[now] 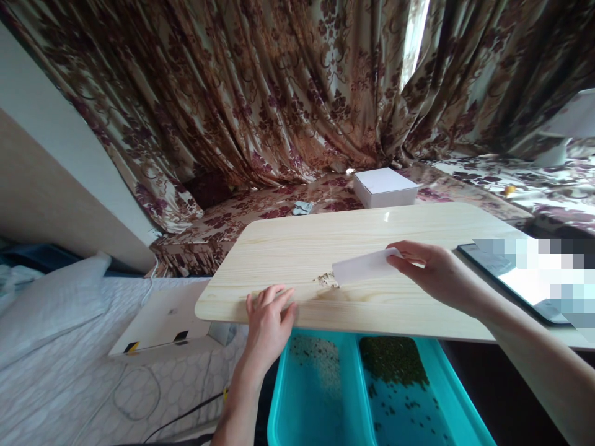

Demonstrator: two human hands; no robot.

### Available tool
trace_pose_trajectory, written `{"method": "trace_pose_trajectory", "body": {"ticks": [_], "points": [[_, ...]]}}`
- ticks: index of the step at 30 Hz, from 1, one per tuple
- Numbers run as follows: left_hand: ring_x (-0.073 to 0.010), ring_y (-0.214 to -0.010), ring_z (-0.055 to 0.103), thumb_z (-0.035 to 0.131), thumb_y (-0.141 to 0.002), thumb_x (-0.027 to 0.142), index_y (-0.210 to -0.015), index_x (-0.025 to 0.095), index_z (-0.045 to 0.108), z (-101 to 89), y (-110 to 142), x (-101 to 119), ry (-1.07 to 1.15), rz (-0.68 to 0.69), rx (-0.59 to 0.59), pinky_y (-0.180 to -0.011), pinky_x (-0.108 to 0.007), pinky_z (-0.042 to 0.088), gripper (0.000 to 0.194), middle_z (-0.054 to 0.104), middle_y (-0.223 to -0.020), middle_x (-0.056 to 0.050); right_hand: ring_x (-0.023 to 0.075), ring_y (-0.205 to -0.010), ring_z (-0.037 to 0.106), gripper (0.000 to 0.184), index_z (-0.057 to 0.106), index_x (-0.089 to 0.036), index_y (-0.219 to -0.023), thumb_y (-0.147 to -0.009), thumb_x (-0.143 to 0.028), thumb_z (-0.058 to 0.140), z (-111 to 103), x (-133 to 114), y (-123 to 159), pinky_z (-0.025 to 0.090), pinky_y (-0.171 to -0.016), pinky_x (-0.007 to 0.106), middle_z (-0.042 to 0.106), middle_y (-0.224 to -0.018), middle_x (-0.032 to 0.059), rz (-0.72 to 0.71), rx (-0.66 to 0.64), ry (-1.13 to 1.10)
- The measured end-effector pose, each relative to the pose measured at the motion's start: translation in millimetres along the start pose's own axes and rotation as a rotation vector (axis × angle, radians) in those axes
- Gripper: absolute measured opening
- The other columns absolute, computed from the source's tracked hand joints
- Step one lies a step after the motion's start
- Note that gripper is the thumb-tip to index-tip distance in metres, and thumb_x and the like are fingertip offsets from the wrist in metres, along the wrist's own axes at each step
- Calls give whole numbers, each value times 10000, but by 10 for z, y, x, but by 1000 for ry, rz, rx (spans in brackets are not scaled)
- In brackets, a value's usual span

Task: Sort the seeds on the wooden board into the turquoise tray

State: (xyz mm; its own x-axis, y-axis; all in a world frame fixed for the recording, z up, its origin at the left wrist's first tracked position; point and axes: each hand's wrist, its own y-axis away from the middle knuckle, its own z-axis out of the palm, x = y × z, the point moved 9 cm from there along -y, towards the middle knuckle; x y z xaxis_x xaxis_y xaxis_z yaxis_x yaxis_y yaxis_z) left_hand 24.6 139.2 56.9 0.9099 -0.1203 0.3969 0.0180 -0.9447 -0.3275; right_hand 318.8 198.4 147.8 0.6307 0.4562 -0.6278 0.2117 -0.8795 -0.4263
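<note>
My right hand (425, 272) pinches one end of a folded white piece of paper (360, 266) above the light wood table (279, 248). The paper's far end meets a small pile of dark and pale grains (326, 279) on the tabletop. My left hand (270, 313) rests at the table's near edge with its fingers spread, holding nothing, left of the pile. Below that edge stands a turquoise two-part tray (365, 396). Pale grains (320, 359) lie in its left compartment, dark green grains (395, 359) in its right one.
A tablet (493, 263) lies at the table's right side. Behind the table are a white box (385, 186) and a small crumpled packet (302, 208). A flat white carton (162, 319) and cables lie on the bed at left. Patterned curtains (279, 93) hang behind.
</note>
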Motion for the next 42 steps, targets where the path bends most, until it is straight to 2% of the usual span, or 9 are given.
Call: {"method": "trace_pose_trajectory", "body": {"ticks": [9, 16, 20, 26, 34, 42], "points": [[-298, -1252, 605, 537, -991, 257, -1201, 263, 738, 3, 9, -8, 15, -3, 8, -1199, -671, 219, 291, 690, -1311, -109, 261, -780, 751, 443, 673, -229, -799, -853, -651, 547, 106, 8, -9, 582, -685, 337, 779, -776, 70, 5, -13, -137], [-297, -1250, 608, 537, -986, 267, -1193, 270, 745, -10, 3, 1, 15, -4, 10, -1201, -651, 232, 293, 693, -1304, -99, 256, -784, 757, 437, 692, -219, -800, -866, -635, 575, 192, -75, 39, 584, -680, 326, 796, -795, 75, 13, -35, -166], [-296, -1247, 611, 546, -982, 256, -1197, 274, 746, -21, 4, 13, 12, 0, 14, -1200, -646, 247, 295, 694, -1297, -97, 262, -771, 764, 425, 699, -220, -801, -862, -622, 574, 147, -63, 59, 586, -651, 323, 802, -793, 79, 12, -24, -152], [-300, -1235, 616, 559, -976, 261, -1201, 268, 745, -15, 5, 2, 6, 11, 22, -1194, -651, 261, 292, 697, -1282, -100, 272, -747, 756, 319, 719, -230, -834, -840, -533, 618, -44, 24, 101, 590, -690, 368, 809, -815, 82, 8, 77, -86], [-301, -1249, 613, 549, -977, 236, -1177, 273, 744, -8, -3, 4, 15, -4, 15, -1193, -667, 239, 282, 697, -1293, -98, 238, -705, 737, 325, 744, -196, -871, -866, -472, 573, 160, -57, 13, 563, -630, 320, 805, -798, 79, -37, 73, -78], [-295, -1252, 610, 538, -981, 262, -1191, 287, 743, -12, 14, -6, 21, 7, 27, -1203, -640, 241, 295, 694, -1295, -93, 234, -674, 723, 296, 740, -217, -836, -857, -474, 593, 11, -60, 85, 552, -620, 319, 791, -745, 60, -33, 72, -54]]}}
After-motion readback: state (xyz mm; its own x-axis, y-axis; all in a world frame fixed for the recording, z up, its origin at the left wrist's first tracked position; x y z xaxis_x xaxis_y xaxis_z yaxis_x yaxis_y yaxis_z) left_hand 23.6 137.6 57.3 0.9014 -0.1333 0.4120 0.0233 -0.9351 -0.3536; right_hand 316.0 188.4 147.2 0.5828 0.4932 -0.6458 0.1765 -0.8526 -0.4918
